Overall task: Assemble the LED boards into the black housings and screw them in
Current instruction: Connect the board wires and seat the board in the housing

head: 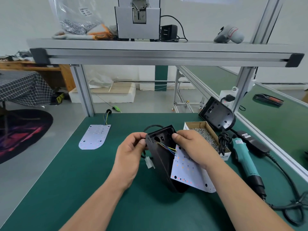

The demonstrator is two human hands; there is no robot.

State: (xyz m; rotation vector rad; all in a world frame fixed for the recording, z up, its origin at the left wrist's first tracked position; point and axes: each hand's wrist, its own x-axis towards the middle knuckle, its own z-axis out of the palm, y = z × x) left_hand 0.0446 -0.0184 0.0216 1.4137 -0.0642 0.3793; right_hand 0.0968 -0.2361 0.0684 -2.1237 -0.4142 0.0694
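1. Near the middle of the desk [80, 184], both hands hold one black housing [160, 157] tipped up on its rounded end, open side turned to the right.
2. Left hand [131, 148] pinches the housing's far left corner, fingers curled. Right hand [191, 145] grips the far right wall, thumb on the rim, palm over the board.
3. LED board [186, 175] leans out of the housing's right side, not seated. Its coloured wires [166, 146] run into the housing. A white plug [149, 162] dangles outside on the left, so the lead looks fed through.
4. Left to do, my read: seat the board, drive the screws. No screws in that I can see.
5. Screw box [205, 135] and electric screwdriver [245, 159] sit by the right edge, untouched.
6. Second board [95, 136] lies flat near the far left corner, second housing [218, 113] near the far right corner. Neither is assembled, so this looks like early in unit one of two.
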